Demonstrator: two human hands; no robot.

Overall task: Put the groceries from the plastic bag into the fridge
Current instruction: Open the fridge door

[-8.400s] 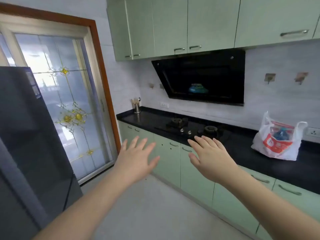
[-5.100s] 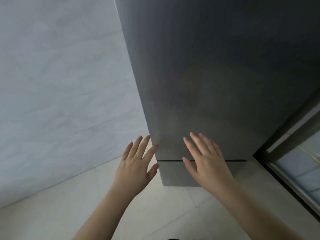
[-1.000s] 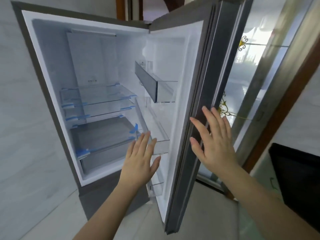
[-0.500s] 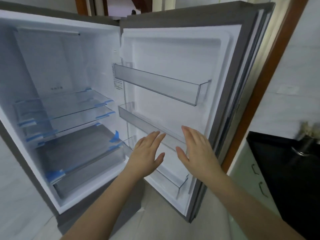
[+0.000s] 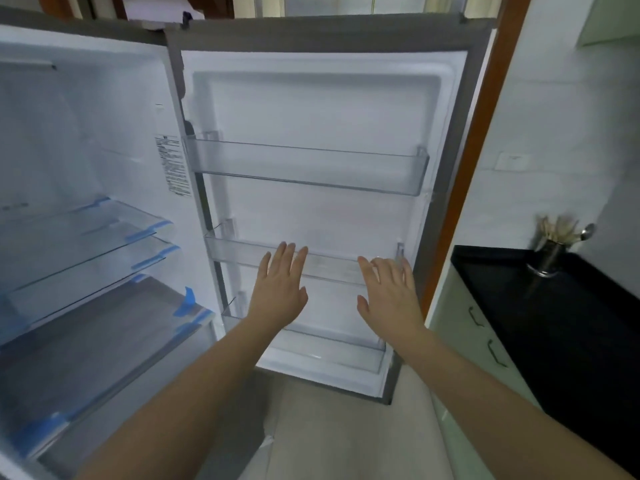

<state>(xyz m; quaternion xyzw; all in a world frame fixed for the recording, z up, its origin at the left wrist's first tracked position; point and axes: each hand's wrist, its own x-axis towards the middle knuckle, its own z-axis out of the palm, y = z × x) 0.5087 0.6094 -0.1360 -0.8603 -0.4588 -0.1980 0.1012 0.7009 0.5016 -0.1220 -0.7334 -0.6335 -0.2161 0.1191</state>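
The fridge (image 5: 104, 133) stands wide open on the left, its white inside bare, with glass shelves (image 5: 86, 237) and a drawer below them. Its door (image 5: 311, 109) is swung fully out and faces me, showing three clear door racks (image 5: 304, 164) with nothing in them. My left hand (image 5: 280, 289) and my right hand (image 5: 389, 296) are both held out flat with straight fingers in front of the middle rack, holding nothing. The plastic bag of groceries is out of view.
A black countertop (image 5: 561, 313) over pale green cabinets (image 5: 467, 327) runs along the right, close to the door's edge. A metal utensil holder (image 5: 550, 251) stands on it by the wall. A brown door frame (image 5: 485, 133) rises behind the fridge door. Pale floor lies below.
The view has turned right, so the open door now faces me squarely and more countertop shows. Both hands stay flat and have spread a little apart.
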